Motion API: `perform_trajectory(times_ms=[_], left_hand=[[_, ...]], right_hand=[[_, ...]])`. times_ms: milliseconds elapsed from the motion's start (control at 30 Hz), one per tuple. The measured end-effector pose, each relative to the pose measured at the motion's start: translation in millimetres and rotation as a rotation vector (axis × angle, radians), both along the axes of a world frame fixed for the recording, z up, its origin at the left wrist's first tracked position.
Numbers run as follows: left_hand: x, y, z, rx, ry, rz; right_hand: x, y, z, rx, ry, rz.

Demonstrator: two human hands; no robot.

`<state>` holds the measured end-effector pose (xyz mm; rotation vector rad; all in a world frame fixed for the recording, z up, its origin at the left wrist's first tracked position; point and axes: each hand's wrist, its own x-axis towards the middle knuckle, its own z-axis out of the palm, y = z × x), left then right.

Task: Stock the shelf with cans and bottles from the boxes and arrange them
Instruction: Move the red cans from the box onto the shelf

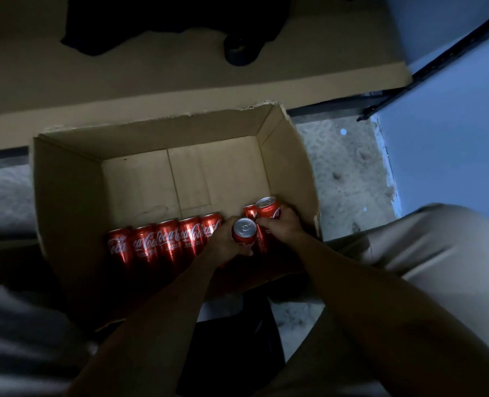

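- Row of cans (pixel 163 242) standing along near wall of cardboard box (pixel 65 202), not yet shelved.
- Left hand (pixel 226 242) curled round a lifted can (pixel 244 232).
- Right hand (pixel 280 227) gripping another can (pixel 269 209).
- Shelf board (pixel 151 81) beyond box: no cans visible on it; judging by this, most stocking left.

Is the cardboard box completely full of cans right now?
No, the cardboard box holds red cans only along its near wall, and most of its floor lies bare.
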<state>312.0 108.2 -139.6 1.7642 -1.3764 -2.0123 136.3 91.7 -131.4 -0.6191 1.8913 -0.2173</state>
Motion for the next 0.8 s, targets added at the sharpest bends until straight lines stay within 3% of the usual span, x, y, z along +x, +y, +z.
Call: perform_trajectory(times_ms=[133,267,400,600,800], left_hand=[[1,-2,16,-0.022,-0.050,0.030],[17,-13,72,0.065,-0.019,0.259],[32,-27,148,0.088,-0.002,0.302],[47,-50,273,0.040,0.007,0.283],[62,-65,403,-0.134,-0.055,0.288]], right_hand=[[4,-5,18,-0.005,-0.010,-0.027],[6,-6,72,-0.022,-0.059,-0.034],[7,-16,136,-0.087,-0.120,-0.019],[21,-43,266,-0.236,-0.214,-0.052],[36,-53,402,-0.374,-0.253,0.013]])
